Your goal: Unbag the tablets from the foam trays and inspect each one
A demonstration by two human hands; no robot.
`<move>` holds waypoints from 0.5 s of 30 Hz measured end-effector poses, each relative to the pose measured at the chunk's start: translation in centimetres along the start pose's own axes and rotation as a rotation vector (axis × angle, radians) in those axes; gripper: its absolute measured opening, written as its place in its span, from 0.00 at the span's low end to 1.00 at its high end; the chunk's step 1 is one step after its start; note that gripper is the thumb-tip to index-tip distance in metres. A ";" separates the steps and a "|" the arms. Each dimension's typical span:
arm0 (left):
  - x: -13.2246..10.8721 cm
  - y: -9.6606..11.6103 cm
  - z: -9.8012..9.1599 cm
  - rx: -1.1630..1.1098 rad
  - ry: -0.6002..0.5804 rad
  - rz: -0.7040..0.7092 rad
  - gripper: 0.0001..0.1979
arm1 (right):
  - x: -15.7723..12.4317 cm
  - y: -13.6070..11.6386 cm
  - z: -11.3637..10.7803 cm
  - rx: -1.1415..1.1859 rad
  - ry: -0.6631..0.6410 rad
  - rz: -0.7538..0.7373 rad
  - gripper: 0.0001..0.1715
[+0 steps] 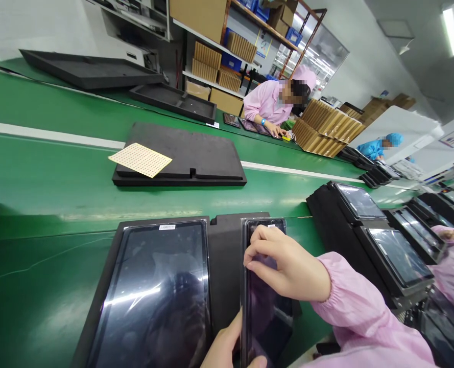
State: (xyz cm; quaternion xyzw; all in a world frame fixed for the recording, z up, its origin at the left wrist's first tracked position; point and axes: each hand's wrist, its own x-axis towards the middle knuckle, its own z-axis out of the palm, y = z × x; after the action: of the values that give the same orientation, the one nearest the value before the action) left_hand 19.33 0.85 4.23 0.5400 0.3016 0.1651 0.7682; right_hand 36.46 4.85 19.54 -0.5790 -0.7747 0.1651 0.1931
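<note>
A dark-screened tablet (267, 327) in clear film is tilted up on its side over the right part of a black foam tray (227, 266). My left hand (227, 345), partly cut off by the bottom edge, grips its lower left side between thumb and fingers. Over the upper screen, my right hand (291, 266) has its fingertips pinched together at the tablet's left edge; whatever is between them is too small to make out. Another tablet (158, 296), larger in view with a white label at its top, lies face up in the tray's left part.
Beyond the tray, a sheet of small stickers (140, 159) rests on a black foam block (188, 151) on the green bench (58, 204). Foam trays with tablets (399, 255) are stacked at right. A co-worker in pink (265, 102) works across the bench beside cardboard dividers (326, 128).
</note>
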 end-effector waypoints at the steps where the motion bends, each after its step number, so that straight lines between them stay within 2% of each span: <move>1: 0.3 -0.5 0.0 -0.007 -0.019 0.019 0.40 | 0.0 0.0 0.1 -0.026 0.016 -0.005 0.08; 5: 1.3 -2.3 -0.3 -0.009 -0.147 0.106 0.41 | 0.0 0.0 0.4 -0.082 0.076 -0.060 0.09; 7: 1.6 -2.7 -0.3 -0.015 -0.169 0.129 0.41 | 0.0 0.0 0.4 -0.082 0.085 -0.079 0.09; 9: 1.5 -2.6 -0.1 -0.030 -0.142 0.121 0.41 | 0.0 0.0 0.3 -0.070 0.073 -0.077 0.09; 15: 0.1 -0.9 0.5 -0.026 0.039 0.032 0.38 | -0.4 0.1 0.5 -0.115 0.045 -0.038 0.08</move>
State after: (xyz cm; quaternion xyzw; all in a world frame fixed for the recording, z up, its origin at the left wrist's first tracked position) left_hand 19.70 0.23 3.53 0.5316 0.3056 0.1918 0.7663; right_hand 36.42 4.49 19.01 -0.5779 -0.7892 0.1034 0.1800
